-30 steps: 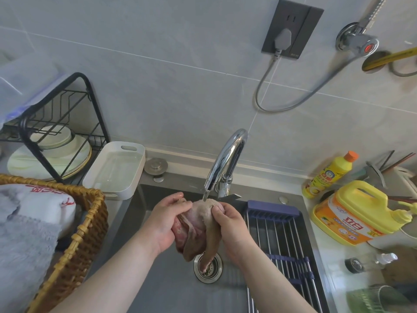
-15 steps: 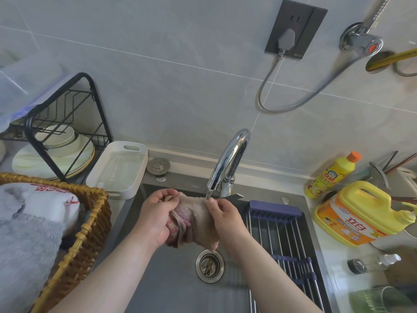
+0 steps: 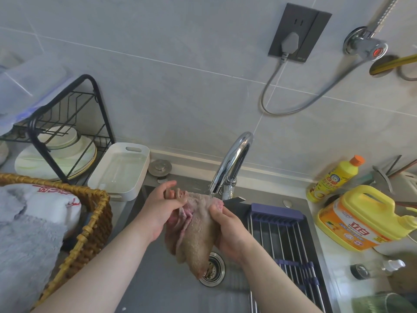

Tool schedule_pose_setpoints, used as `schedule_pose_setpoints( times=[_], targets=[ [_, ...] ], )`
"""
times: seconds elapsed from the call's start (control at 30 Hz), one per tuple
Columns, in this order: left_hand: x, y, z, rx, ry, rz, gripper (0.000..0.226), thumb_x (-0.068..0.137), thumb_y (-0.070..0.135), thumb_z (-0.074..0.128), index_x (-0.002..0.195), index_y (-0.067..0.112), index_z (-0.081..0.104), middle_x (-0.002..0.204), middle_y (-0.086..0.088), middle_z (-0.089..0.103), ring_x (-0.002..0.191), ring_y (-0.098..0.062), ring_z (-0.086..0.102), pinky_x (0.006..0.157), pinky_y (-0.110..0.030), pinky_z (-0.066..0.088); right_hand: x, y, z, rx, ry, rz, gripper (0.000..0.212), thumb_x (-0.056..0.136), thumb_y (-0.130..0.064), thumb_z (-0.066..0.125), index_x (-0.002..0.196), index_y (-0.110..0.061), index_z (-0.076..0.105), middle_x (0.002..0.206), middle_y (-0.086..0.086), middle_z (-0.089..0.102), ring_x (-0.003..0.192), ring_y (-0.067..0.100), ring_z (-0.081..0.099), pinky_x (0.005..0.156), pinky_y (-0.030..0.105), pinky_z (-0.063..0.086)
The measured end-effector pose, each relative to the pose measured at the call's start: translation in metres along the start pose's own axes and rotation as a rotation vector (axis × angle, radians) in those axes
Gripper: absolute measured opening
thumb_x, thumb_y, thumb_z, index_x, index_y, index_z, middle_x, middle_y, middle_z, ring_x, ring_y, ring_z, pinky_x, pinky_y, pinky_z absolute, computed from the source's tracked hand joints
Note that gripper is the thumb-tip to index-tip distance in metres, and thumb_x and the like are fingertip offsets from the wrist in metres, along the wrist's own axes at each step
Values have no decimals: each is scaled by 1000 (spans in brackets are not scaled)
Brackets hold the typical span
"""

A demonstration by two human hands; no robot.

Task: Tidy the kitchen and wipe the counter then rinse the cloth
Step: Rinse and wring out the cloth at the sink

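Note:
A wet brownish-pink cloth hangs over the grey sink, just under the spout of the chrome tap. My left hand grips its left upper edge, thumb and fingers pinching bunched folds. My right hand holds the right upper corner, fingers curled round the fabric. The cloth's lower end dangles above the round drain. A thin stream of water runs from the spout onto the top of the cloth.
A wire drying rack spans the sink's right half. Yellow detergent bottles stand on the right counter. At left sit a wicker basket with towels, a white tray and a black dish rack holding plates.
The cloth has been spread wider between my hands, from a bunched wad to a stretched, hanging sheet. My left hand has shifted up and left along its edge.

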State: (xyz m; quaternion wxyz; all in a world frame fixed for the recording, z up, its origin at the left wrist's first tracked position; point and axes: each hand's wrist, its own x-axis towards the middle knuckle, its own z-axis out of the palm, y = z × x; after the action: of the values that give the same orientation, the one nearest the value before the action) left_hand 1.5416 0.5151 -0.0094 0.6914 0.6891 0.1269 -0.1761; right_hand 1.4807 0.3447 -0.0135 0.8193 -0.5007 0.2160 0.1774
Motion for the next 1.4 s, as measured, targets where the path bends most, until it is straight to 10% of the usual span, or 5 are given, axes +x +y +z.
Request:
schedule_pose_setpoints(
  times=[0.37, 0.57, 0.7, 1.4],
  targets=[
    [-16, -56, 9, -222, -226, -387, 59, 87, 71, 42, 117, 27, 68, 114, -4, 72, 108, -25, 67, 98, -47, 50, 7, -5, -3, 224, -24, 1, 40, 89, 3, 40, 126, -1, 57, 121, 23, 66, 108, 37, 63, 88, 45, 50],
    [-19, -51, 12, -403, -306, -402, 56, 71, 16, 80, 120, 0, 57, 102, -25, 70, 82, -35, 69, 71, -43, 58, 15, -6, -5, 285, 84, 18, 35, 96, -3, 44, 129, 5, 53, 121, 23, 66, 112, 37, 65, 85, 45, 56],
    [-9, -48, 11, -464, -201, -324, 69, 61, -6, 76, 127, 1, 54, 117, -25, 66, 105, -41, 65, 79, -49, 57, 15, -7, -7, 309, 106, 23, 36, 96, -5, 45, 130, 5, 53, 122, 21, 67, 119, 36, 61, 100, 48, 49],
    [-17, -31, 17, -427, -144, -155, 19, 89, -4, 59, 108, -1, 62, 96, -18, 73, 87, -28, 70, 72, -38, 57, 15, -2, -6, 293, 121, -148, 35, 96, 7, 46, 129, -4, 52, 120, 20, 68, 111, 37, 66, 97, 55, 51]
  ],
)
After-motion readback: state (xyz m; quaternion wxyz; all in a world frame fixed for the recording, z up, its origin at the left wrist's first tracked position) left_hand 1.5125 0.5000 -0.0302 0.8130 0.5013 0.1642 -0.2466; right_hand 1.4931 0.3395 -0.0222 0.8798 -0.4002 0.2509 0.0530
